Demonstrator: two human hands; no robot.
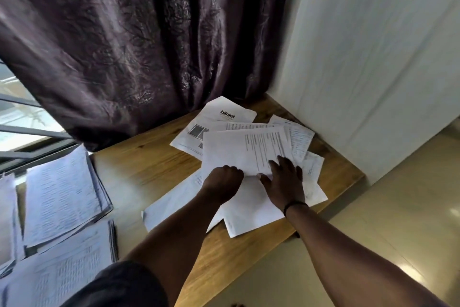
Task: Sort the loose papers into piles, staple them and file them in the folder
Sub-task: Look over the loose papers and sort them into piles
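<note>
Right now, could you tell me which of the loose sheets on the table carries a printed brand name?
The sheet at the far edge of the heap, by the curtain, reads "blinkit"; the others show only fine text.

Single head-worn wide-angle view looked steeply down and forward at the wooden table [154,157] from close range; curtain [119,40] filled the upper left, wall [373,57] the upper right; edges blurred, probably camera motion.

Printed text on the sorted piles [62,197] is blurred, unreadable.
</note>
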